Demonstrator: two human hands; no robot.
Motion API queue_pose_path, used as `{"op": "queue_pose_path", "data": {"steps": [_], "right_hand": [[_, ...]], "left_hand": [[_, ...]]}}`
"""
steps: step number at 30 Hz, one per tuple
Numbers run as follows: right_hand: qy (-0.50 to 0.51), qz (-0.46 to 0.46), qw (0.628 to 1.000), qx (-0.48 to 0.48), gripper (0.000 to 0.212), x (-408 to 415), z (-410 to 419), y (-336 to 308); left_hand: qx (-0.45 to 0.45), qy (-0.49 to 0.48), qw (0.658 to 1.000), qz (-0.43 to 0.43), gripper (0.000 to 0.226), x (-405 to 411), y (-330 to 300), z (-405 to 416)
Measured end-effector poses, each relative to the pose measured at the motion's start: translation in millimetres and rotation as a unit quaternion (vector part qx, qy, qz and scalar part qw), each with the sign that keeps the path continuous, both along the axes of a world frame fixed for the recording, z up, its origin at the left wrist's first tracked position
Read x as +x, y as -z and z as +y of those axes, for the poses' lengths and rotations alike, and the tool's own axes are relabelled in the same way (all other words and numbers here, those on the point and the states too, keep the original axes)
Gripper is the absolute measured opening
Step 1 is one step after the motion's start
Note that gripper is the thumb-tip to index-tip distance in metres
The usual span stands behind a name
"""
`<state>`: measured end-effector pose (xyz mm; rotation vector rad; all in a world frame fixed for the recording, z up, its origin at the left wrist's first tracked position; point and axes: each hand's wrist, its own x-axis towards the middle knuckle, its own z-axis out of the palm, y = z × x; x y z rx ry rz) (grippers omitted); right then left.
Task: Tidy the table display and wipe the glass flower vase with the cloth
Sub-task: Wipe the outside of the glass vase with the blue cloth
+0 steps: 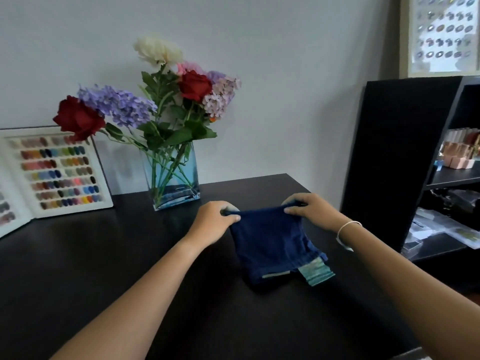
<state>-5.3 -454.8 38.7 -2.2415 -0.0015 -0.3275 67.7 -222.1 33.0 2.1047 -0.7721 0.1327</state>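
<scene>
My left hand [217,220] and right hand [309,210] each pinch a top corner of the blue cloth [272,248], its lower edge on the worktop [104,255]. The glass vase [172,175] stands at eleven o'clock; top-heavy flowers [161,100] could tip it if I wipe hard.

**Deep blue against black**

A dark navy cloth [270,242] is seen, edged at its lower corner with a pale teal-and-white striped band. The tabletop [130,255] is shown in matte black. Pale blue tinted glass is presented by the vase [172,178], green stems inside. Red, lilac, cream and pink are carried by the flowers [155,100]. Rows of many-coloured swatches are displayed on the white sample board [58,172].
</scene>
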Motion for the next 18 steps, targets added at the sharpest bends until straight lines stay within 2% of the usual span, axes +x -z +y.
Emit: {"op": "queue_pose_path", "data": {"steps": [5,11,18], "right_hand": [[-0.004,-0.073,0.991,0.112,0.013,55,59,0],[0.014,-0.137,0.979,0.149,0.009,129,118,5],[0.063,-0.225,0.959,0.158,0.021,202,158,7]], "left_hand": [[-0.031,-0.084,0.994,-0.057,0.010,34,-4,54],[-0.062,-0.167,0.978,-0.112,0.016,84,-3,104],[-0.130,-0.211,0.951,-0.185,0.015,141,2,124]]}}
